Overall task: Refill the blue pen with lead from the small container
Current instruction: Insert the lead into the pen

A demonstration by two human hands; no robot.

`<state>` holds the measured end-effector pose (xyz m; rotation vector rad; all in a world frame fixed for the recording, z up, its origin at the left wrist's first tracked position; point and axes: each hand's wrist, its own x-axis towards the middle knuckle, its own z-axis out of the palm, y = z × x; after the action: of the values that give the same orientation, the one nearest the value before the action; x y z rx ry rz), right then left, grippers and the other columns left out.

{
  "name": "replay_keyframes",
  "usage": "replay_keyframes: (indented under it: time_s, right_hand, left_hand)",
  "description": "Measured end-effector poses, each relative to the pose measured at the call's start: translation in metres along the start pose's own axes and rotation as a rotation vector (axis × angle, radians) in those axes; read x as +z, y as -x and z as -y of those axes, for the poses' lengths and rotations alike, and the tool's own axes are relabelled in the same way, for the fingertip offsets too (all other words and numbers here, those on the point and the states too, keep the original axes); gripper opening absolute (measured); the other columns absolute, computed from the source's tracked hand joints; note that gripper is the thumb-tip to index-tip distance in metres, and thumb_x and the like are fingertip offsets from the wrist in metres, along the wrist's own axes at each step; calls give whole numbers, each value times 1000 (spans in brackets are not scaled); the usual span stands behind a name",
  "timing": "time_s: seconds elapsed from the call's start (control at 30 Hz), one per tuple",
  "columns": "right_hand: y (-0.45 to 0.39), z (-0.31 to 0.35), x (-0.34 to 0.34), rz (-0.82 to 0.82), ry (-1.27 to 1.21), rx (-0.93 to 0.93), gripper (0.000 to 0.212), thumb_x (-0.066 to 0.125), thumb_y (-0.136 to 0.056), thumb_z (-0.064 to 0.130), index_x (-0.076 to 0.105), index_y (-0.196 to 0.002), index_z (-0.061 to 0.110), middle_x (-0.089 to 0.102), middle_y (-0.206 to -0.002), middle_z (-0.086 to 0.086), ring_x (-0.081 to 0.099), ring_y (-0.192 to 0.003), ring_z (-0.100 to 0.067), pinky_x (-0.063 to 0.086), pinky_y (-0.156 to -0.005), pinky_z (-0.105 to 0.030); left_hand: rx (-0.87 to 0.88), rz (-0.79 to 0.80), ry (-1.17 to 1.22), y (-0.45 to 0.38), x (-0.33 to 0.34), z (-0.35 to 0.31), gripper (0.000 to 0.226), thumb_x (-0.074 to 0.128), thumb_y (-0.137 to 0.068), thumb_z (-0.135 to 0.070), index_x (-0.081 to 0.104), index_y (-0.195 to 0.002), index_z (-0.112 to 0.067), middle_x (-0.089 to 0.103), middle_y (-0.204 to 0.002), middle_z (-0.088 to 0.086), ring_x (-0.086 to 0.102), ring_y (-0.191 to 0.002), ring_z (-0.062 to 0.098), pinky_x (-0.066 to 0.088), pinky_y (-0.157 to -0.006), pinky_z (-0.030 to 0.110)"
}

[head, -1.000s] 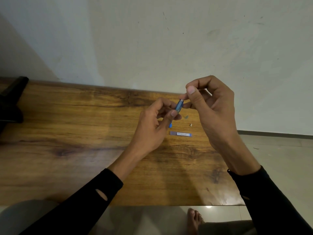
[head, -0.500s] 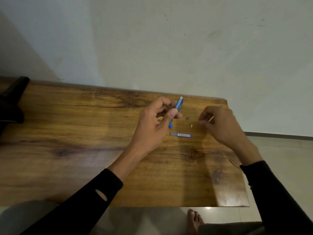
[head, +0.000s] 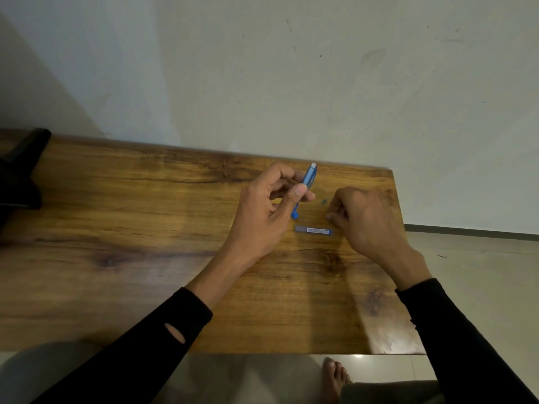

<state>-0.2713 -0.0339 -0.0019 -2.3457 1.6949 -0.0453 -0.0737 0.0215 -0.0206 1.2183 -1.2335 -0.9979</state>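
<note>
My left hand (head: 262, 220) grips the blue pen (head: 306, 185) between thumb and fingers. The pen is tilted, its white-capped end up toward the wall and its blue tip down near the table. The small lead container (head: 313, 229), a thin blue-grey tube with a white label, lies flat on the wooden table (head: 145, 258) just below the pen tip. My right hand (head: 367, 223) rests low on the table right of the container, fingers curled with the tips touching the wood. Whatever lies under those fingertips is hidden. A tiny dark piece (head: 323, 201) sits between both hands.
A black object (head: 20, 176) stands at the table's far left edge. The table's back edge meets a pale wall. Its right edge runs just beyond my right hand, with tiled floor past it. A bare foot (head: 335, 374) shows below the front edge.
My right hand came down from beside the pen's top to the table and slid left over the spot where a tiny white piece lay. The left hand and pen stayed put.
</note>
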Motion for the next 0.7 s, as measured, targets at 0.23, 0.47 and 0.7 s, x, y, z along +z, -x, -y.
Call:
replay_keyframes:
  time_s: [0.23, 0.47, 0.7]
  right_hand:
    - [-1, 12, -47, -222, -590, -14, 21, 82, -91, 7, 74, -88, 27, 77, -86, 13, 75, -79, -6, 59, -70, -23]
    - [7, 34, -68, -339, -838, -209, 11, 80, -94, 5, 80, -99, 14, 81, -93, 2, 78, -85, -15, 64, -79, -35]
    - [5, 37, -60, -366, -891, -213, 15, 79, -96, 12, 78, -100, 27, 80, -95, 8, 78, -92, -19, 63, -79, -32]
  left_hand:
    - [-11, 1, -2, 0, 2, -3, 9, 65, -107, -16, 68, -116, -13, 82, -98, -3, 82, -100, 12, 66, -81, 54]
    - [33, 2, -15, -1, 3, -3, 10, 64, -108, -10, 68, -115, -4, 81, -100, -1, 83, -97, 12, 67, -78, 43]
    - [42, 21, -12, -1, 3, -2, 7, 65, -107, -12, 68, -113, -11, 79, -100, -5, 83, -97, 12, 67, -79, 49]
